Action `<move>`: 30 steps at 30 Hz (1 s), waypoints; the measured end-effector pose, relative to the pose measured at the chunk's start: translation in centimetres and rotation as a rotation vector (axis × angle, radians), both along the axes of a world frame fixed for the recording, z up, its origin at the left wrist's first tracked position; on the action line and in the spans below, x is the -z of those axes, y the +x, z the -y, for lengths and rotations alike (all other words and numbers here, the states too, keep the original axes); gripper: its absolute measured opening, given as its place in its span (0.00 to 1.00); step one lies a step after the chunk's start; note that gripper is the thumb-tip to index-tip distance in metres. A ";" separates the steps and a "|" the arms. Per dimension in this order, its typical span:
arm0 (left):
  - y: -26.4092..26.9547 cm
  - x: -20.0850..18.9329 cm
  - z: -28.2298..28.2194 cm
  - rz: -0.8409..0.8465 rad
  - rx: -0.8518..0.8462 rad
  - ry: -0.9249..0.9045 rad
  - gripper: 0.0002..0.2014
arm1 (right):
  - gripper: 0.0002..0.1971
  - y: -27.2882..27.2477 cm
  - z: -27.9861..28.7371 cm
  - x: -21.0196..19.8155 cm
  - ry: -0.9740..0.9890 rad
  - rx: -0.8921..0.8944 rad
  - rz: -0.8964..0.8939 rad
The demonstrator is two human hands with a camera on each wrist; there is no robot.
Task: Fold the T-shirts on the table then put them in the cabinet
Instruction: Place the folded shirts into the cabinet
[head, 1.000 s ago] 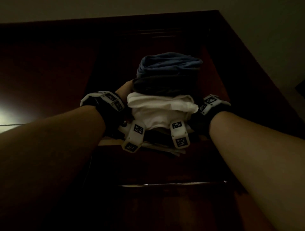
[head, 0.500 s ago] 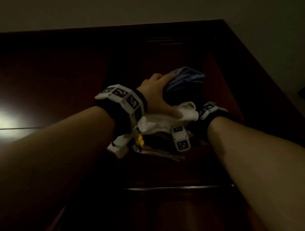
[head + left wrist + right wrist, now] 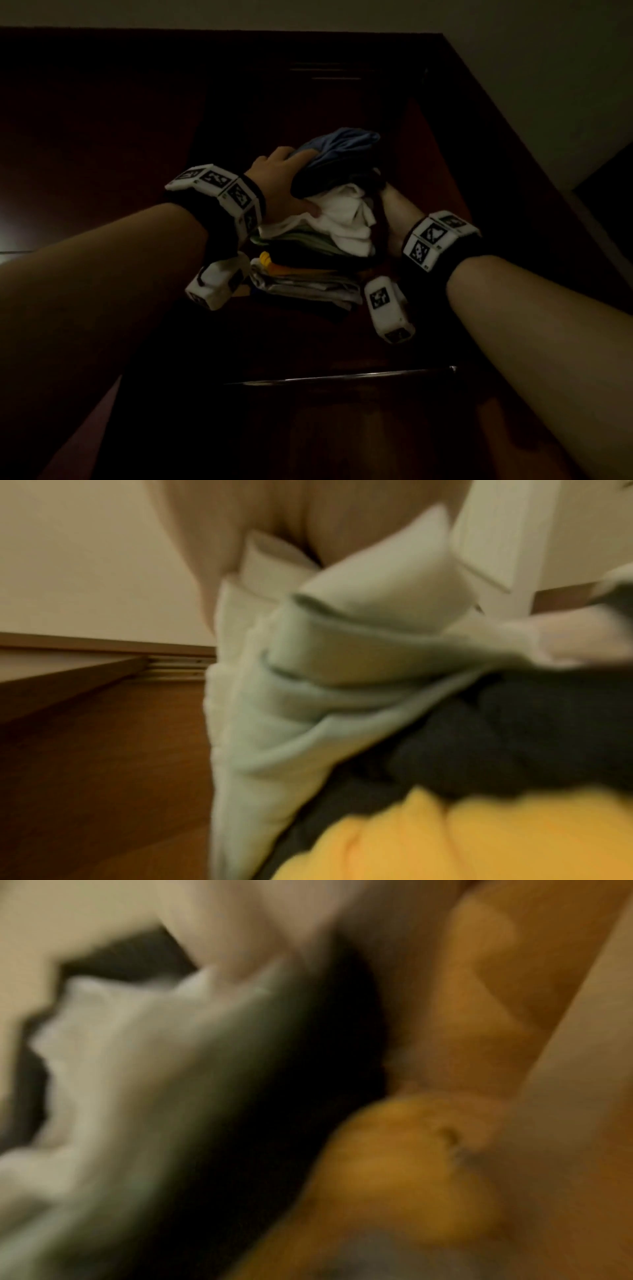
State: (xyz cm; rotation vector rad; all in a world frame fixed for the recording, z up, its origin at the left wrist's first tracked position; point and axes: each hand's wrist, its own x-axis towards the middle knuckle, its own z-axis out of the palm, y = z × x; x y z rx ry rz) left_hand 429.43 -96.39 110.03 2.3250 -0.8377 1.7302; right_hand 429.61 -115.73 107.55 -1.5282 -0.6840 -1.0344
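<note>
In the head view a pile of folded T-shirts sits inside the dark wooden cabinet: a blue shirt on top, then a dark one, a white one, and green, yellow and pale layers below. My left hand grips the pile's upper left, fingers over the blue shirt and thumb on the white one. My right hand lies against the pile's right side, its fingers hidden behind the cloth. The blurred left wrist view shows pale green, dark and yellow folds up close.
The cabinet's side panels stand close on both sides of the pile. A thin metal rail runs across below my wrists. Pale wall shows above and to the right. The scene is very dim.
My left hand has come from under the pile to its top. The right hand has slid out to the pile's right side. The top shirts have slumped, and more of the lower layers show.
</note>
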 end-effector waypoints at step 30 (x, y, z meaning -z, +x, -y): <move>1.1 -2.2 -1.5 -0.559 0.343 -0.426 0.32 | 0.41 2.6 -7.6 2.2 -0.435 0.847 0.112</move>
